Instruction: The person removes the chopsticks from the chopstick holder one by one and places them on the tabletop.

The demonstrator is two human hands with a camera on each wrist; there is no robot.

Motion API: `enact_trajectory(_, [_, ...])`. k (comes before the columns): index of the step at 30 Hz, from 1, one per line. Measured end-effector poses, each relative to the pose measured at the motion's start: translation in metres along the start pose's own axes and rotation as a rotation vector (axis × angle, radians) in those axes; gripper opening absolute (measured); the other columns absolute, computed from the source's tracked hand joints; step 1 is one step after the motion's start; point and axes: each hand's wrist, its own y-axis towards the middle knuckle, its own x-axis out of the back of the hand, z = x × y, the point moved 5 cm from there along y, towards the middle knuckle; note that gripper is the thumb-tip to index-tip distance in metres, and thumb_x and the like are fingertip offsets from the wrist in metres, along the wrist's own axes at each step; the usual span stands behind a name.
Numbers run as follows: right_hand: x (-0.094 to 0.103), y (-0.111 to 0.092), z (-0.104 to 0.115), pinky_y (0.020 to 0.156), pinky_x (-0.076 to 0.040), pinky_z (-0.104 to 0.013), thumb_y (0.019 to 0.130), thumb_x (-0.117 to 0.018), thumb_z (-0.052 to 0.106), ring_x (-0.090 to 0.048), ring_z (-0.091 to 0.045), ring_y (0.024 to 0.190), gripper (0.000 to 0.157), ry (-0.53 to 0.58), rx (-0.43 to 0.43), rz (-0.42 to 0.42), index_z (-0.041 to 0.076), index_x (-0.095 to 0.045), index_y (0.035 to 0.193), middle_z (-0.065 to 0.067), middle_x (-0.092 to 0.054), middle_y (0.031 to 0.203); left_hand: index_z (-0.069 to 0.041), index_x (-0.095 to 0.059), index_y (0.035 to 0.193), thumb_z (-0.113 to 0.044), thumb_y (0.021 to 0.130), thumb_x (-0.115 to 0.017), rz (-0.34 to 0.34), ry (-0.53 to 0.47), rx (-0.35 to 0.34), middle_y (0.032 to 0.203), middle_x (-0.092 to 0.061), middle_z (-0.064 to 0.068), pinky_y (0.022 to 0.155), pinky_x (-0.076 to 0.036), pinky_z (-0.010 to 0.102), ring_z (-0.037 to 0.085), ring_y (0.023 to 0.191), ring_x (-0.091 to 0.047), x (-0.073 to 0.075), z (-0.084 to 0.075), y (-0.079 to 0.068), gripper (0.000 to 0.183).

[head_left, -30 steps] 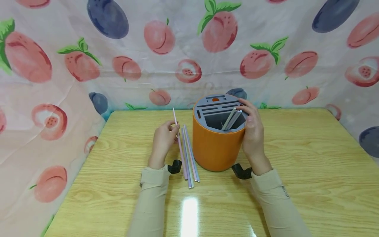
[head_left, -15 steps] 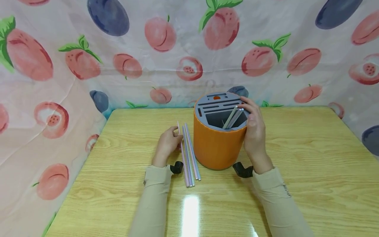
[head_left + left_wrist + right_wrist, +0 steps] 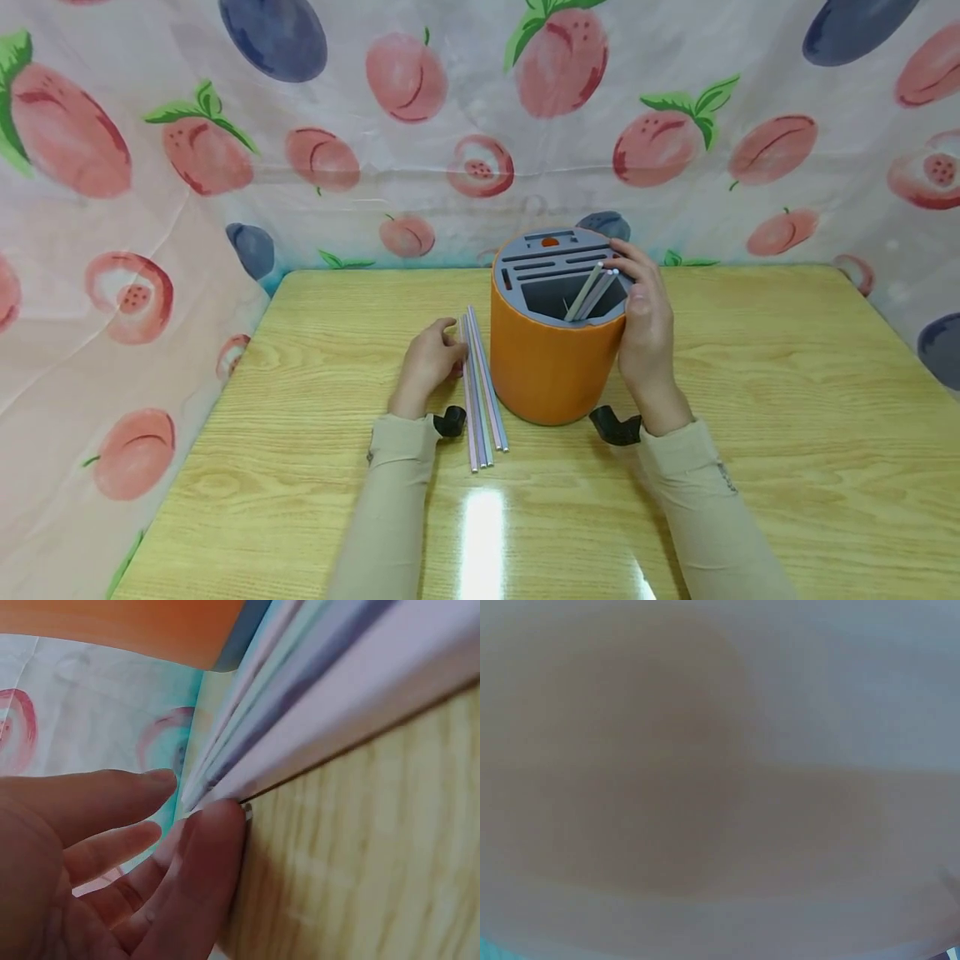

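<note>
Several pastel chopsticks [image 3: 483,400] lie side by side on the table. At their left edge my left hand [image 3: 430,367] touches the outermost one. In the left wrist view, the index fingertip meets the pink chopstick [image 3: 375,712], while the thumb [image 3: 142,787] stays apart from it. Just right of the row stands an orange utensil holder [image 3: 551,367] with a grey slotted top. My right hand [image 3: 647,333] grips its right rim, fingers over the edge and thumb on the near side. Several chopsticks [image 3: 595,292] lean in the holder's large compartment. The right wrist view is a blur.
The wooden table [image 3: 300,467] reaches back to a fruit-printed cloth [image 3: 322,100], which also covers the left and right sides. Black wrist mounts [image 3: 615,427] stick out from both sleeves. A bright reflection lies near the table's front.
The pink chopstick that my left hand held raised has come down beside the others, and the fingers have loosened from it. My right hand keeps its grip on the holder.
</note>
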Motion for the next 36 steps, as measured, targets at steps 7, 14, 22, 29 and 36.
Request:
enact_trajectory(7, [0.000,0.001,0.000,0.104,-0.021,-0.036,0.090,-0.032,0.056,-0.033,-0.023,0.124,0.063,0.011,0.010,-0.004,0.002,-0.057,0.110,-0.007,-0.043,0.131,-0.013,-0.048,0.128,-0.024,0.088,-0.055,-0.004,0.046,-0.058,0.087,-0.059,0.003,0.058,-0.046,0.028,0.017,0.059,-0.057,0.006,-0.011,-0.002,0.042])
enact_trajectory(14, [-0.001,-0.001,-0.001,0.104,-0.021,-0.035,0.091,-0.031,0.055,-0.033,-0.022,0.124,0.062,-0.011,0.005,-0.001,0.002,-0.056,0.111,-0.006,-0.044,0.131,-0.020,-0.052,0.123,-0.031,0.090,-0.052,0.012,-0.036,-0.128,0.092,-0.057,0.002,0.055,-0.050,0.030,0.021,0.064,-0.060,0.011,-0.032,-0.010,0.035])
enact_trajectory(22, [0.000,0.001,-0.001,0.103,-0.022,-0.035,0.091,-0.030,0.056,-0.033,-0.023,0.124,0.064,-0.019,0.020,-0.005,0.001,-0.056,0.111,-0.007,-0.044,0.131,-0.022,-0.055,0.120,-0.035,0.090,-0.050,-0.054,0.001,-0.255,0.090,-0.058,-0.003,0.059,-0.047,0.028,0.017,0.069,-0.061,0.021,-0.062,-0.022,0.033])
enact_trajectory(29, [0.001,0.002,0.001,0.103,-0.022,-0.035,0.090,-0.030,0.057,-0.034,-0.024,0.123,0.065,-0.017,0.026,-0.009,0.001,-0.056,0.111,-0.007,-0.044,0.130,-0.025,-0.054,0.119,-0.035,0.091,-0.050,-0.076,0.000,-0.308,0.088,-0.059,-0.006,0.058,-0.047,0.026,0.014,0.068,-0.061,0.030,-0.083,-0.034,0.031])
enact_trajectory(36, [0.000,0.001,0.000,0.104,-0.021,-0.036,0.091,-0.031,0.055,-0.033,-0.023,0.124,0.063,-0.009,0.016,-0.007,0.001,-0.057,0.110,-0.008,-0.044,0.130,-0.023,-0.055,0.119,-0.030,0.092,-0.047,-0.095,0.000,-0.337,0.086,-0.060,-0.006,0.060,-0.047,0.025,0.010,0.066,-0.058,0.034,-0.095,-0.044,0.029])
